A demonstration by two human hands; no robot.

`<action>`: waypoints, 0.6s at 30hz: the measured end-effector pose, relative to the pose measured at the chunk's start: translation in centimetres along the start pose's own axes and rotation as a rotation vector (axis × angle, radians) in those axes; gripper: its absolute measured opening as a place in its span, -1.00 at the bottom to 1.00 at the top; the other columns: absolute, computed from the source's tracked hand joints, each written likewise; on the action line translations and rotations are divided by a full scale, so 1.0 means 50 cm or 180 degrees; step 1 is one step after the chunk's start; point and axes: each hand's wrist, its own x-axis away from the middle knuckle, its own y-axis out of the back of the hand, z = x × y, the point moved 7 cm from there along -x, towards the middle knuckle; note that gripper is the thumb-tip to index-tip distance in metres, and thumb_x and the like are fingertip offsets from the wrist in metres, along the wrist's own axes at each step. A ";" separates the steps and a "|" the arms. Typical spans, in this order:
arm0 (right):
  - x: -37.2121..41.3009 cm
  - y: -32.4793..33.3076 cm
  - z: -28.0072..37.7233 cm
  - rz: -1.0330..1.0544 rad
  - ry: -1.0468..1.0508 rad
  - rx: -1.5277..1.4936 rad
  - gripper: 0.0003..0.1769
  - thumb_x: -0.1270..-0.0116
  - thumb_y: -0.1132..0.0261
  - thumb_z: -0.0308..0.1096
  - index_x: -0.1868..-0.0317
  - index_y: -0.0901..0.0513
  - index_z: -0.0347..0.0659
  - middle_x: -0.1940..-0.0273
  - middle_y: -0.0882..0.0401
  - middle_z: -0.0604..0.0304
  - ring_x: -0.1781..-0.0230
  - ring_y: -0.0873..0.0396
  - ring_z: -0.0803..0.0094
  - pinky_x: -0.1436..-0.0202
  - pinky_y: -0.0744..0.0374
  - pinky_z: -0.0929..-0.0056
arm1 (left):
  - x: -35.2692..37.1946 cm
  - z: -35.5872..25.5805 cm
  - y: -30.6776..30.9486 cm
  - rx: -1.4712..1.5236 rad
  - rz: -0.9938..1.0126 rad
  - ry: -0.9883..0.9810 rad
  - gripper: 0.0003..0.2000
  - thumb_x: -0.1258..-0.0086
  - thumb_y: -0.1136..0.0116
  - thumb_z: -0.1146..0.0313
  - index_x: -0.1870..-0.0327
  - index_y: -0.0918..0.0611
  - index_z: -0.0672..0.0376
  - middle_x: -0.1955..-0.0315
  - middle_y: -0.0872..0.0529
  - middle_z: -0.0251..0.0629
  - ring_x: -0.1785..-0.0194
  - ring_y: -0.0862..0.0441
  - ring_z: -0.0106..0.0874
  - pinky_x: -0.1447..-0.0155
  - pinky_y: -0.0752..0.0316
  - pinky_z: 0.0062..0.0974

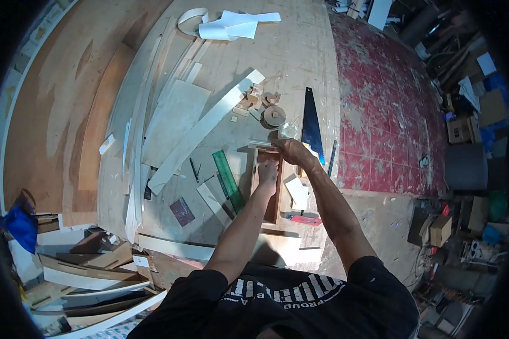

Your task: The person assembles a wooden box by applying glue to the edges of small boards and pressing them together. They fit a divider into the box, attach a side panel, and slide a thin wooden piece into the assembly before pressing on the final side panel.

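Note:
A narrow wooden box (pixel 273 210) with a brown inside lies on the workbench in front of me. Inside its upper part is my left hand (pixel 268 171), its fingers curled into a fist; whatever they may hold is hidden. My right hand (pixel 295 152) rests at the box's far right corner, fingers bent over the edge, partly hidden by the hand itself. Just beyond it are a clear round container (pixel 288 131) and a round tape roll (pixel 274 116). A handsaw (pixel 310 127) lies to the right of that hand.
A green ruler (pixel 228 181), a pen (pixel 194 169) and a dark red sandpaper piece (pixel 182 211) lie left of the box. A red cutter (pixel 305 219) is at its right. A long pale board (pixel 203 133) slants across the bench, near small wood blocks (pixel 251 99).

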 end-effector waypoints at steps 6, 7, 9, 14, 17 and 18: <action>-0.020 -0.001 0.002 0.0495 0.0298 -0.0645 -0.72 -0.39 -0.13 -0.29 0.02 -0.59 -0.26 0.20 -0.65 -0.25 0.14 -0.63 -0.15 0.05 -0.57 0.01 | -0.008 0.005 -0.035 0.0934 -0.0100 0.0779 -0.73 -0.49 -0.02 0.20 -0.12 -0.53 0.03 -0.06 -0.61 -0.35 0.02 -0.50 -0.50 -0.12 -0.36 -0.43; -0.022 -0.004 -0.002 0.0518 0.0297 -0.0648 -0.72 -0.39 -0.13 -0.29 0.02 -0.59 -0.26 0.20 -0.65 -0.25 0.14 -0.63 -0.15 0.05 -0.57 0.01 | -0.032 0.022 -0.033 0.1071 -0.0180 0.0686 -0.76 -0.49 -0.02 0.16 -0.05 -0.56 0.02 -0.07 -0.61 -0.34 -0.05 -0.47 -0.49 -0.24 -0.26 -0.41; -0.024 -0.012 -0.006 0.0705 0.0222 -0.0695 -0.71 -0.40 -0.12 -0.28 0.00 -0.58 -0.26 0.16 -0.64 -0.24 0.08 -0.61 -0.16 0.01 -0.55 0.02 | -0.066 0.051 -0.027 0.1120 -0.0141 0.0628 -0.74 -0.50 -0.02 0.13 -0.06 -0.57 0.02 -0.08 -0.61 -0.34 -0.05 -0.46 -0.49 -0.28 -0.20 -0.40; -0.025 -0.013 -0.007 0.0930 0.0026 -0.0820 -0.71 -0.36 -0.14 -0.27 0.03 -0.60 -0.27 0.14 -0.65 -0.22 0.07 -0.61 -0.15 -0.01 -0.55 0.04 | -0.099 0.075 -0.014 0.1196 -0.0270 0.0844 -0.69 -0.50 -0.03 0.09 -0.11 -0.59 0.01 -0.07 -0.62 -0.38 0.10 -0.40 -0.56 -0.23 -0.20 -0.42; -0.025 -0.011 -0.007 0.0958 -0.0020 -0.0804 -0.71 -0.33 -0.14 -0.28 0.05 -0.61 -0.27 0.14 -0.65 -0.21 0.07 -0.61 -0.15 -0.02 -0.55 0.05 | -0.078 0.056 -0.015 0.0910 -0.0360 0.0930 -0.67 -0.51 -0.02 0.08 -0.17 -0.57 -0.01 -0.15 -0.58 -0.34 -0.01 -0.41 -0.56 -0.24 -0.11 -0.53; -0.025 -0.011 -0.007 0.0951 -0.0002 -0.0763 -0.71 -0.32 -0.15 -0.28 0.07 -0.61 -0.27 0.15 -0.65 -0.20 0.08 -0.61 -0.14 -0.02 -0.55 0.06 | -0.079 0.057 -0.014 0.0903 -0.0358 0.0934 -0.67 -0.51 -0.02 0.08 -0.17 -0.57 -0.01 -0.15 -0.58 -0.34 -0.01 -0.41 -0.56 -0.24 -0.11 -0.53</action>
